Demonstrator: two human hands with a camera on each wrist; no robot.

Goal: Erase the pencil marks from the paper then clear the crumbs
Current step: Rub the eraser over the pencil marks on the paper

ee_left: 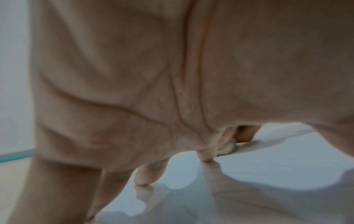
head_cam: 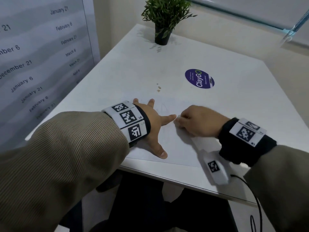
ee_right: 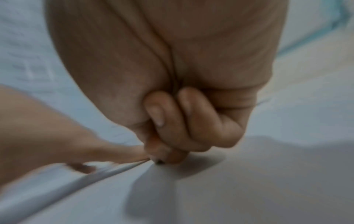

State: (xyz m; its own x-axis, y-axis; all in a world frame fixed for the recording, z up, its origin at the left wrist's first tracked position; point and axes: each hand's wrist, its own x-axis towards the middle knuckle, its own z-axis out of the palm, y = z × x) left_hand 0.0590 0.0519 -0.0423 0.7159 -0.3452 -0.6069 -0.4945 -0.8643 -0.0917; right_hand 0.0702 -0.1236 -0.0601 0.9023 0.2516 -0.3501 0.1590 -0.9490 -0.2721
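A white rectangular sheet of paper (head_cam: 177,144) lies flat near the front edge of the white surface (head_cam: 234,101), its near edge almost parallel to that edge. Faint grey pencil marks (head_cam: 164,108) show on the sheet between the two hands; their shape is too pale to make out. The left hand (head_cam: 154,122) rests palm down on the paper, fingers (head_cam: 170,118) straight and spread, tips pressing the sheet. The right hand (head_cam: 199,120) is curled, fingers bunched and pinching a small off-white eraser (ee_left: 229,147) against the paper, just beside the left index fingertip. A few small tan crumbs (head_cam: 158,88) lie on the surface beyond the sheet. Farther back sit a round purple sticker (head_cam: 199,79) and a green plant in a black pot (head_cam: 163,35).
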